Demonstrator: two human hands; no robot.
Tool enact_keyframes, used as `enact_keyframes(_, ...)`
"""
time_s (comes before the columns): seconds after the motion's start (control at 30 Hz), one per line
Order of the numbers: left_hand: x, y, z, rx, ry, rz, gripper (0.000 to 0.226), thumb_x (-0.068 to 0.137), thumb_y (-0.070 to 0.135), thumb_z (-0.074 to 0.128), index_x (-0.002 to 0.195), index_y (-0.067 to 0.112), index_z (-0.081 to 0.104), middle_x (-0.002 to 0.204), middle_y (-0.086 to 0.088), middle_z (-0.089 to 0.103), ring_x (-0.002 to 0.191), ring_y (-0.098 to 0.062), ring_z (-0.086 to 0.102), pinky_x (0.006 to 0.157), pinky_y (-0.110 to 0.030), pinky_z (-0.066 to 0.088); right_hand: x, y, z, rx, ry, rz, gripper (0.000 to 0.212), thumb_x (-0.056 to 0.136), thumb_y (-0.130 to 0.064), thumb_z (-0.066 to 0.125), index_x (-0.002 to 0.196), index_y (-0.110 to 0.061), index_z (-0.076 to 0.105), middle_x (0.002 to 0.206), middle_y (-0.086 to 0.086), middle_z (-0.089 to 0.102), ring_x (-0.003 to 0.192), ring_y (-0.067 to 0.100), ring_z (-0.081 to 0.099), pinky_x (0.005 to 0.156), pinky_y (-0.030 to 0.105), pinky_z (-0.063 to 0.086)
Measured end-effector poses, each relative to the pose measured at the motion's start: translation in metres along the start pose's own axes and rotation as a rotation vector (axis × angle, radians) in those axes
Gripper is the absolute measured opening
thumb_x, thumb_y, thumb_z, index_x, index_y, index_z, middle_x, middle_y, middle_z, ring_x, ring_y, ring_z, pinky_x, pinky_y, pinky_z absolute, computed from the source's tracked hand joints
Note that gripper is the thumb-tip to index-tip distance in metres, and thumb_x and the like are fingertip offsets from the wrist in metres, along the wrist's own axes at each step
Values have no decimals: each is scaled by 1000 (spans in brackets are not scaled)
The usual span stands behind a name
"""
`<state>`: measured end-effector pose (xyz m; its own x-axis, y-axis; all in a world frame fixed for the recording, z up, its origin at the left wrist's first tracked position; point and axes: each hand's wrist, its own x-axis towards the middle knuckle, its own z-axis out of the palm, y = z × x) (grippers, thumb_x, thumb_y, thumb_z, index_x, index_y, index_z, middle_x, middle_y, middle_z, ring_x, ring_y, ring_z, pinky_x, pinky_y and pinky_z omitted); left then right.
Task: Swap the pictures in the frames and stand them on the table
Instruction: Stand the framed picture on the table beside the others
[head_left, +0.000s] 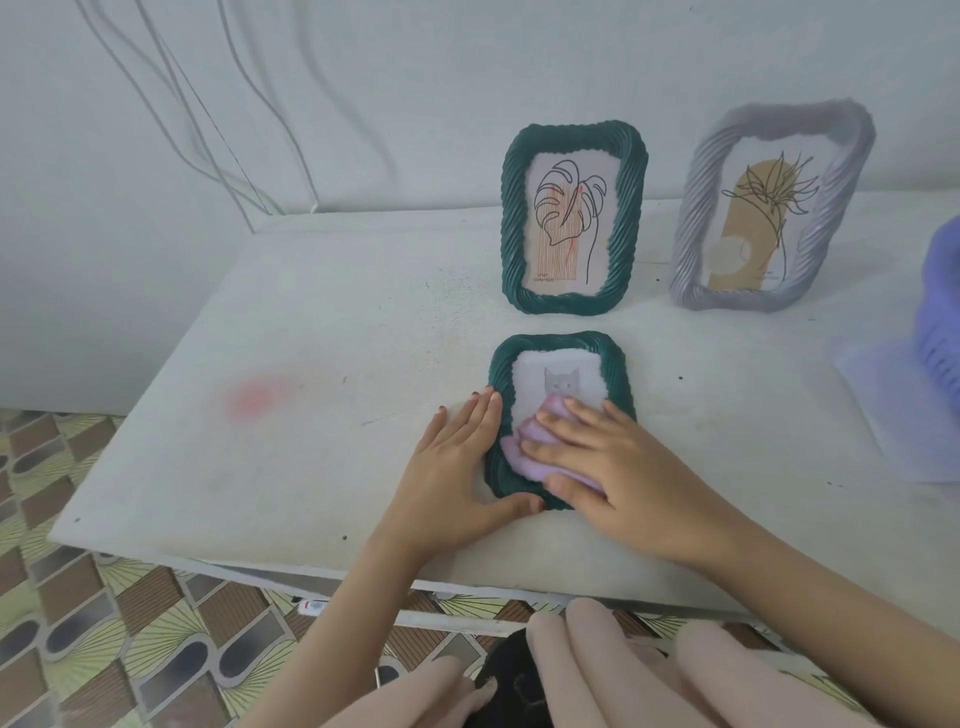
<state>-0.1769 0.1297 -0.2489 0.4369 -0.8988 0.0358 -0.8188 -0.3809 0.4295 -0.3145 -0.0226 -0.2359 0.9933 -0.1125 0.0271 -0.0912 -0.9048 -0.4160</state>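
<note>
We see the flat frame (558, 344), green, lying face up on the table (311, 364) near its front edge; the cat picture (563, 383) shows in it. Our left hand (457, 462) lies flat on the table, fingers straight against the frame's left rim and thumb along its near rim, grasping nothing. Our right hand (608, 467) presses a lilac cloth (532, 452) onto the lower half of the glass, fingers spread and nearly straight, not curled round it. Behind the flat frame, just apart from it, the leaf frame (515, 234), also green, stands upright; the grey frame (691, 244) stands to its right, tilted back. A purple basket (940, 312) sits on a sheet of paper (883, 410) at the right edge; a faint red stain (257, 397) marks the table on the left.
</note>
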Motion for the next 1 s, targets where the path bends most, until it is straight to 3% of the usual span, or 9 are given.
enact_keyframes(0.07,0,0,-1,-1,0,4,108,65,80,38,148,19,7,150,15,0,141,0,-1,114,-21,-8,-17,-2,-2,22,16,22,56,89,-56,19,134,-36,44,149,-11,33,138,3,11,112,31,1)
enact_keyframes(0.17,0,0,-2,-3,-13,3,108,64,81,37,148,21,5,150,15,-2,141,0,-3,114,-22,-8,-19,3,-9,-51,37,89,70,85,-65,0,138,-38,37,151,-12,26,137,0,5,112,34,-6)
enact_keyframes(0.27,0,1,-3,3,-25,4,107,65,81,36,148,22,3,151,15,-2,141,0,-3,115,-25,-8,3,14,-17,-132,28,184,74,79,-61,-5,143,-39,24,155,-10,13,143,8,1,114,40,-4)
enact_keyframes(0.37,0,1,-3,-2,-27,3,107,65,80,37,148,21,4,150,15,-2,142,0,-3,115,-25,-8,32,23,-20,-193,38,227,77,76,-58,-7,144,-37,21,156,-4,14,145,17,4,115,44,1)
enact_keyframes(0.53,0,3,-5,-6,-24,-1,109,63,80,35,148,20,5,146,17,-4,140,1,-3,114,-24,-8,49,14,-13,-176,-21,173,49,98,-43,24,145,-30,25,157,-2,15,145,21,2,115,46,2)
enact_keyframes(0.77,0,1,-2,-49,-15,-19,109,63,80,39,148,19,9,147,17,-1,138,3,-2,115,-24,-5,1,-17,-4,-40,-84,112,49,94,-48,23,141,-37,31,155,-10,18,145,16,2,114,44,6)
enact_keyframes(0.83,1,2,-2,-63,-26,-20,109,63,79,41,148,19,7,146,17,-2,137,4,-2,115,-26,-4,-12,-19,-5,12,-18,93,58,86,-54,15,135,-38,43,151,-10,30,143,17,13,113,43,15)
enact_keyframes(0.9,2,3,-4,-85,-42,-21,110,61,78,42,148,21,5,147,17,-2,138,3,-2,115,-27,-5,-20,-18,-4,123,105,109,53,88,-53,22,126,-36,55,148,-5,37,139,17,25,111,37,24)
enact_keyframes(1.0,1,7,-7,-179,-69,-29,108,62,74,44,147,26,-1,150,18,0,140,1,-2,114,-24,-7,-27,-19,-2,337,239,283,43,92,-56,31,123,-39,55,150,-14,18,138,4,16,110,24,14)
